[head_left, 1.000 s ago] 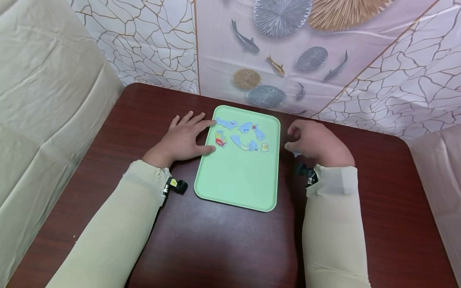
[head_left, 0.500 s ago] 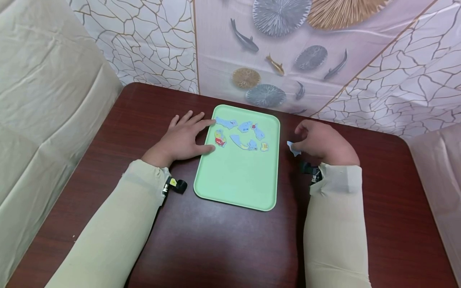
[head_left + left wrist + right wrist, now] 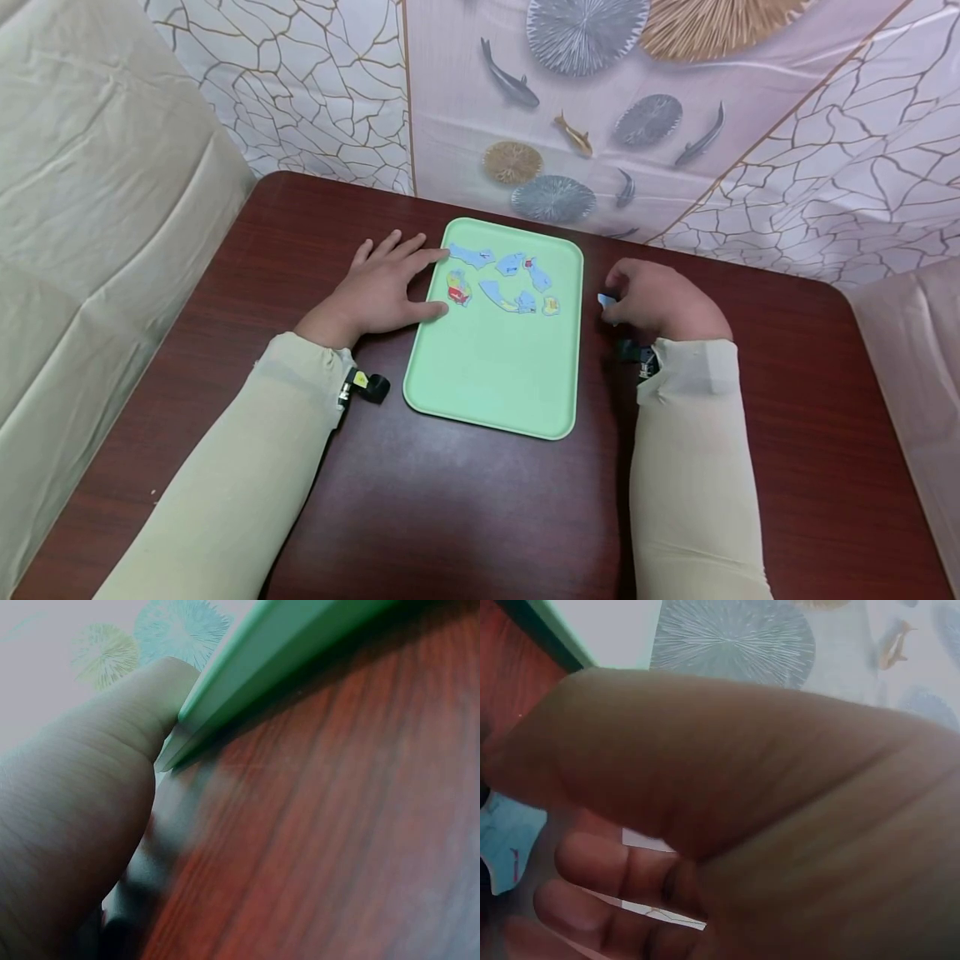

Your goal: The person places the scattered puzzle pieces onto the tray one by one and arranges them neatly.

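Note:
A light green tray [image 3: 491,375] lies on the table with several flat, irregular puzzle pieces, mostly blue, across its far half. One is a red and yellow piece [image 3: 458,288]; a small yellow piece [image 3: 551,306] lies near the right rim. My left hand [image 3: 378,287] rests at the tray's left side, fingers spread, with thumb and index finger on the rim; in the left wrist view the thumb [image 3: 142,712] touches the tray edge. Right of the tray, my right hand [image 3: 663,302] pinches a light blue puzzle piece [image 3: 511,832] between thumb and curled fingers, partly hidden by them.
The dark red-brown wooden table [image 3: 450,517] extends around the tray. Patterned cloth [image 3: 315,92] hangs right behind its far edge, and plain pale cloth [image 3: 97,233] hangs at the left. Black wrist cameras [image 3: 371,387] sit under both cuffs.
My right hand shifts slightly right, then back left, and its fingers close over the light blue piece, which showed more fully half a second ago. The left hand and the tray stay put.

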`<state>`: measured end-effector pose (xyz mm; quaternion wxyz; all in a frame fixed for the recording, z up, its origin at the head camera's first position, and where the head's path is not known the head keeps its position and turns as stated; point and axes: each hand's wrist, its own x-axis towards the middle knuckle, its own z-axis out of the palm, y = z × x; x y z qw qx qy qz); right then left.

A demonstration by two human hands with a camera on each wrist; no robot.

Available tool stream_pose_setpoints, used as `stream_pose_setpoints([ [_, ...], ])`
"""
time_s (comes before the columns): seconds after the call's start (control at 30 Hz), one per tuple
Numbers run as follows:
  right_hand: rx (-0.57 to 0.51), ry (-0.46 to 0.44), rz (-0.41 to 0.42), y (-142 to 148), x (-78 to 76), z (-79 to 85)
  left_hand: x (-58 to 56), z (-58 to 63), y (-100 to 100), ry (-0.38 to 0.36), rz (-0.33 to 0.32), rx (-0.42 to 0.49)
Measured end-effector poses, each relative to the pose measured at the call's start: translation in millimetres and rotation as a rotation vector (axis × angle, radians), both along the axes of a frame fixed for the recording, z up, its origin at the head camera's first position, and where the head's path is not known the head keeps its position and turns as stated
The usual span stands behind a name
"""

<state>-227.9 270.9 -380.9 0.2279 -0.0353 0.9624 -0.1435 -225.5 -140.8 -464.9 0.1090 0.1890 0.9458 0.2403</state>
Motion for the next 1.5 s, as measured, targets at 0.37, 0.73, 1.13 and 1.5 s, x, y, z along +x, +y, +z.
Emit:
stream_pose_setpoints([
  [0.37,-0.004,0.002,0.011,0,-3.0,-8.2,0.0,-0.8,0,-0.004,0.003,0.003],
  [0.73,-0.006,0.017,0.032,0,-5.7,-10.7,-0.1,0.1,0,-0.003,0.002,-0.003],
  [1.13,-0.022,-0.008,0.02,-4,-2.8,-8.0,0.4,1.5,0,-0.006,-0.001,-0.002],
  [1.5,-0.074,0.017,0.023,-13,6.2,7.2,-0.4,0.2,0,-0.002,-0.003,-0.004],
])
